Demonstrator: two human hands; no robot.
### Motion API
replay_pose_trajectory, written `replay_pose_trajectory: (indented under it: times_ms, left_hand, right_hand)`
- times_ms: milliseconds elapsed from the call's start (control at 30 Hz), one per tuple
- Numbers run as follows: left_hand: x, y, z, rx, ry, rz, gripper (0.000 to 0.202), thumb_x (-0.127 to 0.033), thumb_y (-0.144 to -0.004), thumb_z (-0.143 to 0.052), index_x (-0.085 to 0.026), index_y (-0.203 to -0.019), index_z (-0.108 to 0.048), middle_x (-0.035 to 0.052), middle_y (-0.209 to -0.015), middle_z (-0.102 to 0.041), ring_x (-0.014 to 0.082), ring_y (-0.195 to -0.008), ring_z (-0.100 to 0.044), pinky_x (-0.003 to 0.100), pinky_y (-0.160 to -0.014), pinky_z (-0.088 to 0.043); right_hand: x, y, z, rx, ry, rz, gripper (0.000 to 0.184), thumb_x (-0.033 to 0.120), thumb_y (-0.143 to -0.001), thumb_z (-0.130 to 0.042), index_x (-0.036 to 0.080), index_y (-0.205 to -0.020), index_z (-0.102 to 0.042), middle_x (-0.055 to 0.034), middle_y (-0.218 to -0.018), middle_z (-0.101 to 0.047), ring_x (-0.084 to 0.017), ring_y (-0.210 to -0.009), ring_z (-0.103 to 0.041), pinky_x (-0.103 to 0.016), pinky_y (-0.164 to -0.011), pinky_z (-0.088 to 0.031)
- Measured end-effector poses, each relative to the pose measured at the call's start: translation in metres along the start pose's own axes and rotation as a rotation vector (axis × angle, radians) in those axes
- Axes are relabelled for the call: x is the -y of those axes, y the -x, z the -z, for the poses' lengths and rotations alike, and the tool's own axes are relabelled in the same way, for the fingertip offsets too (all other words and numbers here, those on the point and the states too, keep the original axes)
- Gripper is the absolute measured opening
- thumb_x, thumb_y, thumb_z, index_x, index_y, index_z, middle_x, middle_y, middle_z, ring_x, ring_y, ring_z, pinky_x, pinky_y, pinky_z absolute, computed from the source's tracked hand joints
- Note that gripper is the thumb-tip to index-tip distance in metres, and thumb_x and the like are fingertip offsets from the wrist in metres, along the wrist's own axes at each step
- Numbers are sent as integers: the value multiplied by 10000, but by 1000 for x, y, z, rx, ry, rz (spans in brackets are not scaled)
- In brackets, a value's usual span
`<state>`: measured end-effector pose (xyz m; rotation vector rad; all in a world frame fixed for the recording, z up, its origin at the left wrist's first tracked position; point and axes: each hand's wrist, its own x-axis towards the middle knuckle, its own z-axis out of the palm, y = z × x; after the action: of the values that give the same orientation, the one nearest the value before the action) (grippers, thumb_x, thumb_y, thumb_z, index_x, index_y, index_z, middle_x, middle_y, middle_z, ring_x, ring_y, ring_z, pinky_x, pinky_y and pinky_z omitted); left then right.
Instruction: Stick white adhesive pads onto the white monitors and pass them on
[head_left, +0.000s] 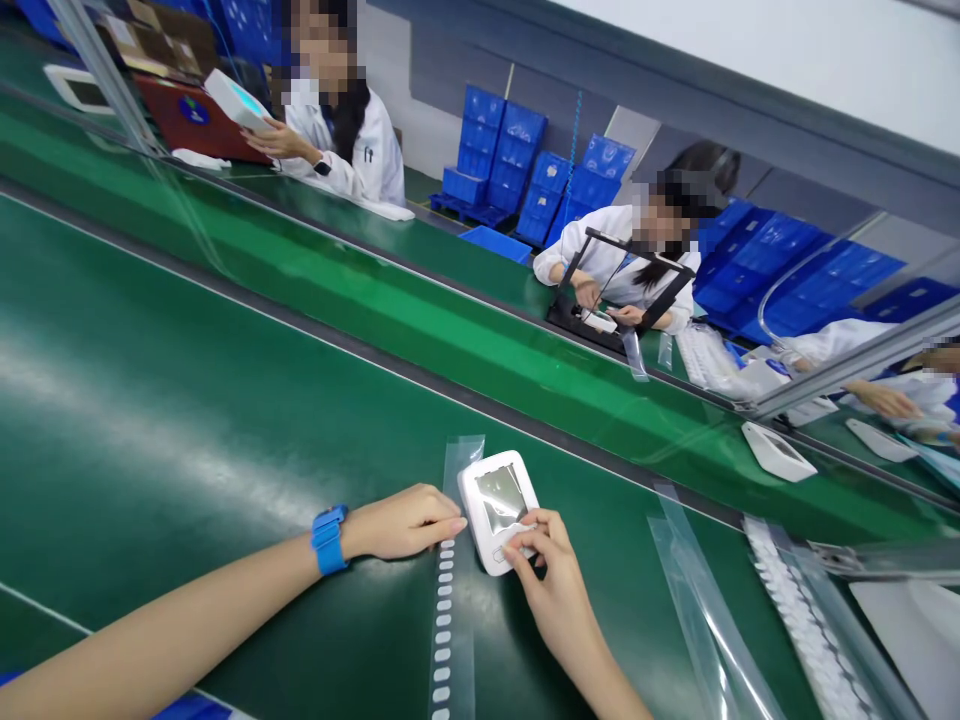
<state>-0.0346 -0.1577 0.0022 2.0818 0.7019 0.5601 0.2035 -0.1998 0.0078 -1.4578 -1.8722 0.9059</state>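
We have one white device (498, 510) lying screen-up on the green worktop (300, 420). Our left hand (405, 522), its fingers curled in and thumb forward, sits just beside the device's left edge; we cannot tell whether it grips anything. Our right hand (551, 565) has thumb and forefinger drawn narrow over the device's lower right front; whether something thin is pinched there, we cannot make out.

A clear strip with white stickers (442, 620) runs along the device's left side and below it. Its end above our left hand shows no stickers, while a long row remains below, so we judge that some are used and plenty are left. The work at the device's lower front looks unfinished, with our fingers on it. More clear strips (701, 590) lie well apart, right of the device.
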Motion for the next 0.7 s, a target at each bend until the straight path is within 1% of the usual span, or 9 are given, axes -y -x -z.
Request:
replay_pose_trajectory:
  times_ms: [133, 267, 367, 700]
  left_hand:
    - [3, 0, -1, 0, 21, 15, 482, -324, -1007, -325, -170, -587, -504, -3, -582, -525, 129, -562, -496, 230, -603, -377]
    - [5, 1, -2, -27, 88, 35, 490, -316, -1005, -343, -157, -589, -549, 0, -581, -557, 124, -556, -519, 222, -593, -392]
    - [5, 0, -3, -41, 96, 35, 486, -314, -1001, -356, -151, -591, -559, 0, -578, -565, 122, -557, -529, 217, -590, -398]
    - [5, 0, -3, -29, 78, 49, 491, -316, -1004, -345, -149, -592, -553, 6, -582, -570, 125, -564, -550, 216, -590, -399]
  right_hand:
    - [1, 1, -1, 5, 3, -4, 154, 280, -862, -592, 205, -756, -674, -78, -1046, -537, -224, -906, -575, -306, -721, -473]
    - [2, 1, -1, -1, 15, 31, 146, 251, -864, -578, 198, -760, -665, -82, -1068, -536, -206, -858, -583, -305, -729, -479]
    - [2, 0, -1, 12, 33, 41, 136, 231, -861, -577, 196, -759, -660, -86, -1074, -530, -209, -869, -582, -307, -740, -482]
    - [2, 0, 0, 49, 43, 30, 126, 207, -876, -551, 195, -778, -631, -87, -1094, -491, -213, -896, -567, -325, -764, -466]
